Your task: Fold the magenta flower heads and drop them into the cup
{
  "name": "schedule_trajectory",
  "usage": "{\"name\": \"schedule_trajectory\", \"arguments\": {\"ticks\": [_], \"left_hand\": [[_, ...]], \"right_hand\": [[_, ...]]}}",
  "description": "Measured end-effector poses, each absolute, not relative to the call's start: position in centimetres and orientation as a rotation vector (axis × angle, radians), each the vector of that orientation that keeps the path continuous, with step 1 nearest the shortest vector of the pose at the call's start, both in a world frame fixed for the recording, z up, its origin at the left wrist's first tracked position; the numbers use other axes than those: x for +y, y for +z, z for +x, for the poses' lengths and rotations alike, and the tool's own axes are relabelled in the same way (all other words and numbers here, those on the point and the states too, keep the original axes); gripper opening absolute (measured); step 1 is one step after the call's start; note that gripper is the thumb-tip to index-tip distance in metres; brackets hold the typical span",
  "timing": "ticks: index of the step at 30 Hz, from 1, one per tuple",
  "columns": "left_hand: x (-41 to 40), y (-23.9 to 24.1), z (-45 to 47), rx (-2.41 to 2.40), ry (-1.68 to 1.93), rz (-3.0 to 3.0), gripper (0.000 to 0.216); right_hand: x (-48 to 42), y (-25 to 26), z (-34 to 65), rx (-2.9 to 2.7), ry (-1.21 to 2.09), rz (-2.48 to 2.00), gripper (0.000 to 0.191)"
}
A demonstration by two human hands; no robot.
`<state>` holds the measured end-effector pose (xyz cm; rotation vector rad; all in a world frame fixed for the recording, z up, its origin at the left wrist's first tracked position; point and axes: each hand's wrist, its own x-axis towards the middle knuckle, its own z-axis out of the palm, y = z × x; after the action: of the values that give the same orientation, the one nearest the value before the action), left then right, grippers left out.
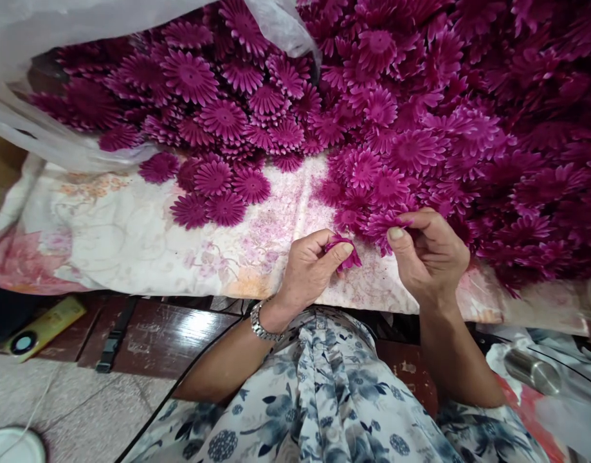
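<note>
Between the thumb and fingers of my left hand, a small magenta fabric flower is pinched, its petals partly hidden by the thumb. My right hand is closed in a pinch at the front edge of the loose heap. Its thumb and forefinger grip a magenta flower layer by the petals; the heap right behind makes its outline hard to separate. Both hands are just above the cloth's front edge, a short way apart. A large heap of loose magenta flowers spreads behind and to the right of them.
Flatter magenta flowers spill from a clear plastic bag at the left. A floral cloth covers the table. Below it are a dark wooden surface, a black buckle strap and a yellow box. A metal cylinder lies at lower right.
</note>
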<state>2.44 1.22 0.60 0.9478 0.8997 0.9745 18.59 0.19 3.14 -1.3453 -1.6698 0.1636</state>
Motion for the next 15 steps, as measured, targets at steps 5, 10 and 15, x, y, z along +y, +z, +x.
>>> {"name": "schedule_trajectory", "arguments": {"ticks": [5,10,15], "left_hand": [[1.3,0.6,2.6,0.928,1.07,1.055,0.028],[1.2,0.5,2.6,0.905,1.037,1.051,0.029],[1.0,0.4,2.3,0.813,0.954,0.984,0.041]], "right_hand": [[0.2,3.8,17.5,-1.948,0.214,-1.227,0.006],[0.2,3.2,17.5,-1.939,0.557,-1.195,0.019],[0.1,2.5,17.9,-1.726,0.881,-1.22,0.011]]}}
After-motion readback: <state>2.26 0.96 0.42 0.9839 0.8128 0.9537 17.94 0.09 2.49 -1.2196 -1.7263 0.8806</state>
